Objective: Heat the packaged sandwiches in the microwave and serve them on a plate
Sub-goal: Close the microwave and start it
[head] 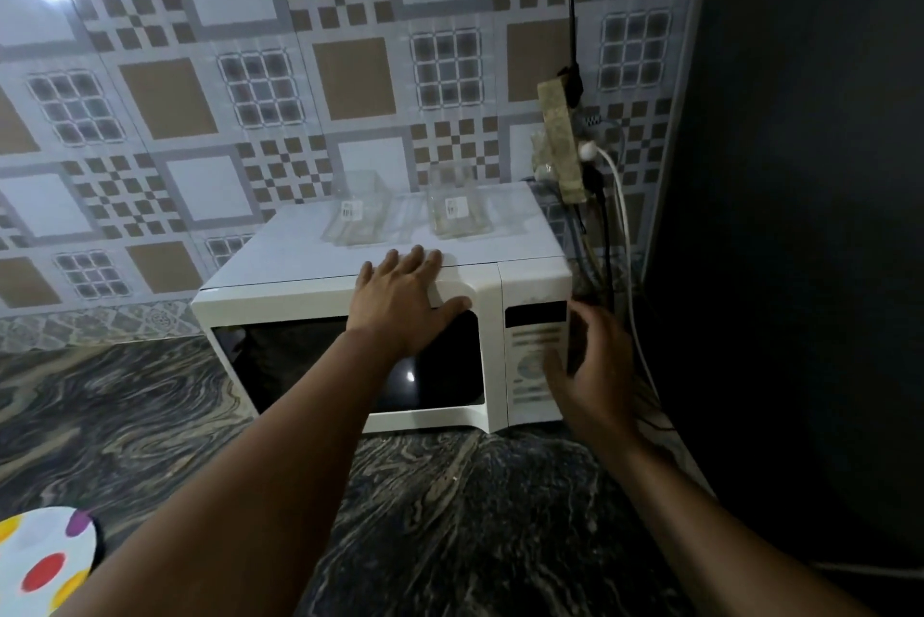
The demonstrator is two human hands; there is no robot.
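A white microwave stands on the dark marbled counter with its dark-windowed door closed. On its top lie two clear plastic sandwich packages, one to the left and one to the right; both look see-through and their contents are unclear. My left hand lies flat with straight fingers on the top front edge of the door. My right hand hovers at the control panel on the microwave's right side, fingers loosely extended and blurred, holding nothing. A white plate with coloured dots sits at the lower left corner.
A power strip with black and white cables hangs on the patterned tile wall right of the microwave. A dark wall or appliance fills the right side. The marbled counter extends to the left and front.
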